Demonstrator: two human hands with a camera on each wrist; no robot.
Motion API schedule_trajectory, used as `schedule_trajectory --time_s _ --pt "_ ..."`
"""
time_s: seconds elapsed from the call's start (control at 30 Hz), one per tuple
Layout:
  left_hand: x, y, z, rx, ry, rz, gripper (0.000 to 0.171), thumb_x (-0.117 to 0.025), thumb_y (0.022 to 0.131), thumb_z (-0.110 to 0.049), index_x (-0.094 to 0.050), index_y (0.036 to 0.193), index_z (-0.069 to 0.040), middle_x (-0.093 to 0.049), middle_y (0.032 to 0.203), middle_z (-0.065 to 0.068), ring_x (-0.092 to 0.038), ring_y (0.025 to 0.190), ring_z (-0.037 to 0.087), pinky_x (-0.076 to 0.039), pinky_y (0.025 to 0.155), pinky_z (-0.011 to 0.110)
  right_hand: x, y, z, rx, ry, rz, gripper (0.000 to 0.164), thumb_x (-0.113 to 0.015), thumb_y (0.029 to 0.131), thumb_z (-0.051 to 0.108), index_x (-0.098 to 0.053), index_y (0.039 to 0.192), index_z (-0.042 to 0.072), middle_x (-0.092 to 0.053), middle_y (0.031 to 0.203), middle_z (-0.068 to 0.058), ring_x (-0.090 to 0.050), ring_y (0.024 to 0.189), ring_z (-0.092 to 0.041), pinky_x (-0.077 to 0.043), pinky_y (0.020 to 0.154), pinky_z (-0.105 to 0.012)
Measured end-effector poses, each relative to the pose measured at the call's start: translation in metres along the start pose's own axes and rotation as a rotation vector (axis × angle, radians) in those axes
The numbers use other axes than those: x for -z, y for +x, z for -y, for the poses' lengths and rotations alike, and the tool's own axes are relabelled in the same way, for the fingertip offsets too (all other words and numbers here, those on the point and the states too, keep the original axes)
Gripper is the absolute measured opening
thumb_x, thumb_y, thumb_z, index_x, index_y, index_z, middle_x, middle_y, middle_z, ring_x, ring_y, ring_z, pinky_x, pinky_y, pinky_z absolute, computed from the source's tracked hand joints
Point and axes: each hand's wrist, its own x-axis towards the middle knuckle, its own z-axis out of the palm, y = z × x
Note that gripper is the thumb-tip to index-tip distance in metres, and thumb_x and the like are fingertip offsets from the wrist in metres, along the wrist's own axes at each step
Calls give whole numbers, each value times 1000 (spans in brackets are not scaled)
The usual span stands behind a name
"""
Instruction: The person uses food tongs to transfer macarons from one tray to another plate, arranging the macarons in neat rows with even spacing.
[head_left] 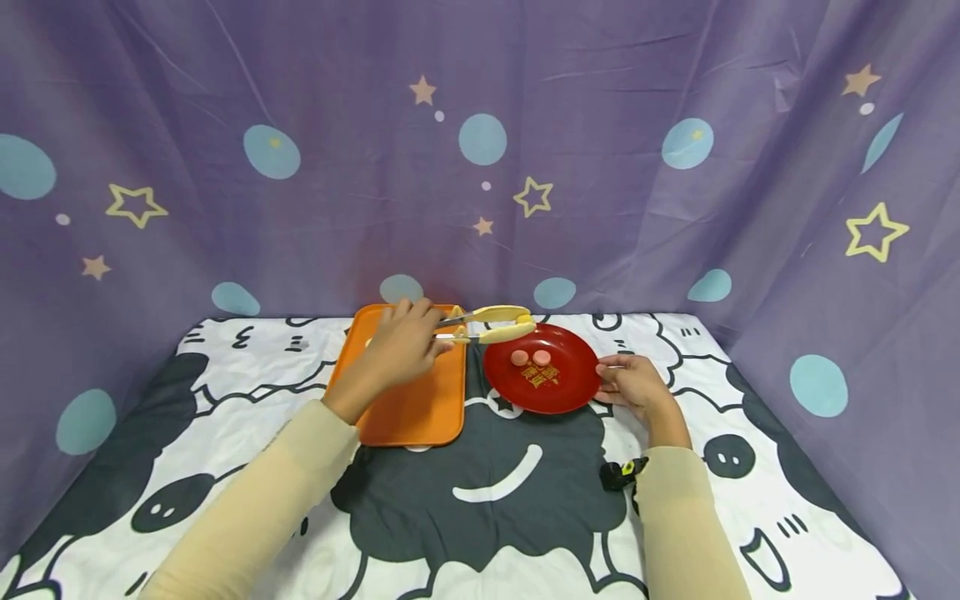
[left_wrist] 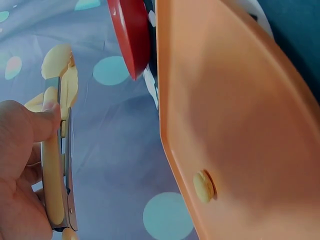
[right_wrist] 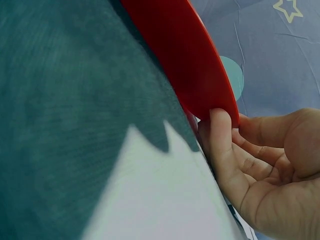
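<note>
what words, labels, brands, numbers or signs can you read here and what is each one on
Gold characters on the red plate: too small and blurred to read.
Yellow marking on the black item by the right sleeve: too small to make out.
Tongs and orange tray: no lettering visible.
Purple curtain: printed stars and dots, no words.
Nothing can be quoted with certainty.

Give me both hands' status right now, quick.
Left hand: closed, holding the tongs.
Right hand: closed, pinching the rim of the red plate.
</note>
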Motion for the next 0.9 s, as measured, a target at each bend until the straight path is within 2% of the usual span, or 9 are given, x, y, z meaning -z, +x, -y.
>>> schedule_trajectory --time_s 0.2,0.4,0.7,0.9 --pt "-6 8 -10 -11 -2 26 43 -64 100 -40 -63 129 -8 -59 121 9 -45 102 28 -37 84 45 1 -1 1 -8 -11 -14 36 -56 104 6 -52 137 -9 -69 98 -10 -70 74 -17 -61 75 -36" --pt "-13 14 -20 -21 6 38 46 -64 100 -42 -63 132 -8 -60 124 9 -46 101 28 -37 82 44 1 -2 1 -14 -6 -13 35 -55 104 5 -52 136 -9 -69 95 -7 -71 74 -17 -61 74 -36" --pt "-25 20 -30 -10 4 75 48 -63 101 -43 -62 135 -9 -58 128 8 -47 109 29 -39 85 44 0 -1 3 -18 -6 -3 37 -56 104 5 -51 137 -10 -68 99 -10 -70 75 -17 -60 75 -37" --pt "-34 25 -38 -6 10 95 47 -63 101 -40 -62 136 -9 -58 127 9 -46 107 29 -39 87 44 0 -1 2 -21 -16 -8 36 -55 104 6 -52 137 -8 -67 102 -10 -70 77 -17 -60 76 -37"
